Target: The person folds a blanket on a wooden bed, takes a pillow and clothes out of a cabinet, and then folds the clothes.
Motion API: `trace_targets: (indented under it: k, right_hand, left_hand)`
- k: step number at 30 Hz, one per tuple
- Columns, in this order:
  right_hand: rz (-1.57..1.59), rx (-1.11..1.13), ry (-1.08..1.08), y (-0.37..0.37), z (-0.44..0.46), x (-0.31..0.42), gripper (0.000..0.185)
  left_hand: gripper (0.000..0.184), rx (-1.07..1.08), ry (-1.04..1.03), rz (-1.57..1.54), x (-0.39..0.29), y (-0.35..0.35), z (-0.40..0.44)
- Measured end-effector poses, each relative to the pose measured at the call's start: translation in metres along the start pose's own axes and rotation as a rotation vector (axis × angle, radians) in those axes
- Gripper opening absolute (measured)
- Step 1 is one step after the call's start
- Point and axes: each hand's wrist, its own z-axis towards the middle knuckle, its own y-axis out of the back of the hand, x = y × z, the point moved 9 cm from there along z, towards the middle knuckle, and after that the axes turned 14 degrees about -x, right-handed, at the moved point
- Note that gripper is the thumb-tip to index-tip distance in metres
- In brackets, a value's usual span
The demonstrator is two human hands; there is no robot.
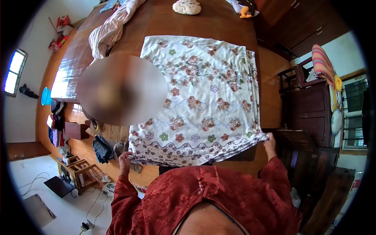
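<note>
A white floral bedsheet (pixel 203 98) lies spread over the brown wooden surface in front of me, folded in several layers along its right side. Flowers in brown, purple, green and red cover it, and a wavy border runs along the near edge. My left hand (pixel 124 159) is closed on the near left corner. At the near right corner, my right hand (pixel 269 141) grips the layered edge. Between my hands the near edge sags a little off the front of the wooden surface. A blurred oval hides part of the sheet's left side.
Pale crumpled bedding (pixel 105 37) lies at the far left of the wooden surface (pixel 156 23). A face-shaped cushion (pixel 187 6) and a plush toy (pixel 245 11) sit at the far side. A dark cabinet (pixel 309 109) stands right; a wooden stool (pixel 82 172) stands left.
</note>
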Motion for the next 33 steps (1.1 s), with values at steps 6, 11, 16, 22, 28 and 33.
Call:
trace_targets:
  k: [6,11,16,22,28,33]
  right_hand:
    - [0.189,0.039,0.354,0.03,0.062,0.314,0.021]
    - [0.214,0.471,0.801,-0.033,-0.03,0.593,0.031]
    - [-0.03,0.979,1.166,-0.118,-0.259,0.717,0.014]
    - [-0.202,1.087,1.712,-0.239,-0.483,0.632,0.027]
    - [0.196,1.114,1.398,-0.284,-0.506,0.589,0.014]
    - [0.258,1.168,1.349,-0.268,-0.483,0.608,0.018]
  left_hand:
    - [0.023,0.068,0.057,-0.283,0.005,0.045,-0.032]
    - [0.029,0.053,-0.393,-0.012,-0.029,0.05,-0.055]
    - [0.022,0.008,-0.402,0.034,-0.016,0.045,-0.065]
    - [0.023,0.0,-0.254,0.027,0.061,0.026,-0.048]
    - [0.026,0.142,0.009,-0.083,0.102,0.005,-0.042]
    - [0.029,0.182,-0.099,0.064,0.091,0.009,-0.037]
